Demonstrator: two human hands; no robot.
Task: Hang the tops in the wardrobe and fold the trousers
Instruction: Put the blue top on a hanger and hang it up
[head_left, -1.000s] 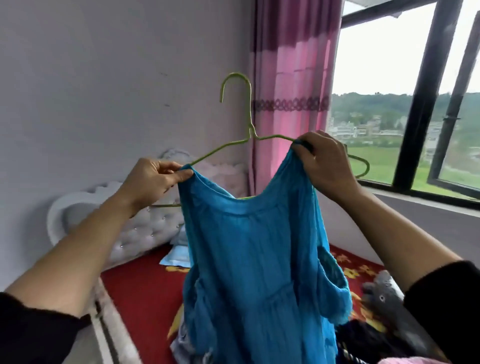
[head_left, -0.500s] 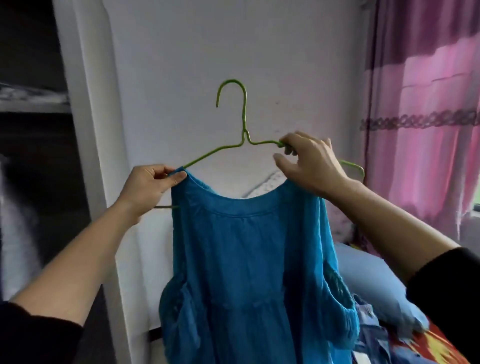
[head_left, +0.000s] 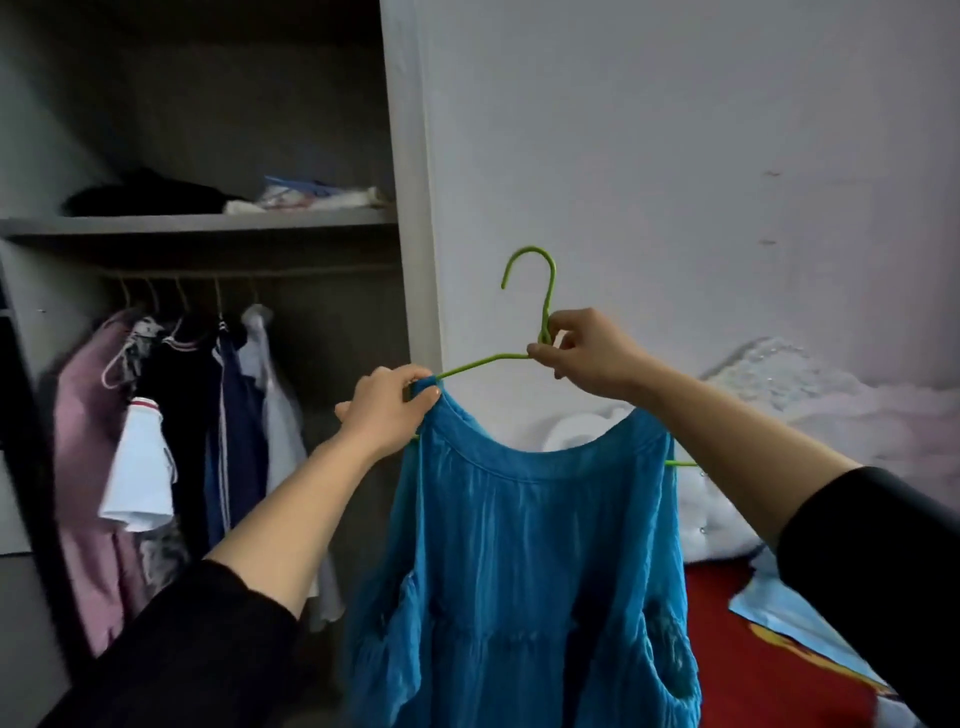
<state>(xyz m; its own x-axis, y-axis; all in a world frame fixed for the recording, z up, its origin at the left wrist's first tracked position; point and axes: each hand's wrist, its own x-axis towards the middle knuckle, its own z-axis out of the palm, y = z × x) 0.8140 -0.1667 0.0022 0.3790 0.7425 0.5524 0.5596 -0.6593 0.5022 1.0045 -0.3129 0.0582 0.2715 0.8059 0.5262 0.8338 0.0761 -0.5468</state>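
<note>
The wardrobe (head_left: 410, 218) stands open at nine o'clock, with clothes (head_left: 171, 426) on its rail (head_left: 311, 270). The top (head_left: 530, 545) hangs from centre to six o'clock on a hanger (head_left: 546, 291) whose hook points to twelve. The left hand (head_left: 387, 410) pinches the top's shoulder at ten o'clock. The right hand (head_left: 587, 353) pinches the hanger's neck.

The blue top (head_left: 540, 545) is a thin, crinkled cloth, matt, with fine vertical creases and a smoother band along the neckline. The green hanger (head_left: 550, 296) is a thin wire with a smooth coating that looks slightly glossy. The wardrobe (head_left: 410, 208) has flat, smooth panels with a matt pale finish. The wall (head_left: 675, 156) is matt plaster, a little uneven, with small marks. The headboard (head_left: 810, 395) is white padded material with a soft shine and small shiny studs.
</note>
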